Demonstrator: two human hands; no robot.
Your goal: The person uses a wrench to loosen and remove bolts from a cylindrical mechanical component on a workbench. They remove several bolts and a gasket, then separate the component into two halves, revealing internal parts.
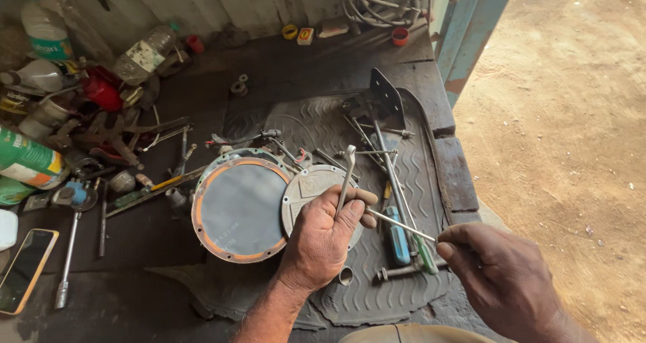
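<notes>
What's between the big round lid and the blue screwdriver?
In the head view, a smaller grey round cover and the left hand holding a metal wrench lie between them.

A clear plastic bottle [44, 26] with a white and green label is seen at the top left corner. Another clear bottle [145, 52], lying tilted with a pale label, is found to its right. A green can [27, 161] with a white and orange band is laid on its side at the left edge. A phone [23, 269] with a dark, unlit screen and an orange rim is placed flat at the bottom left
</notes>
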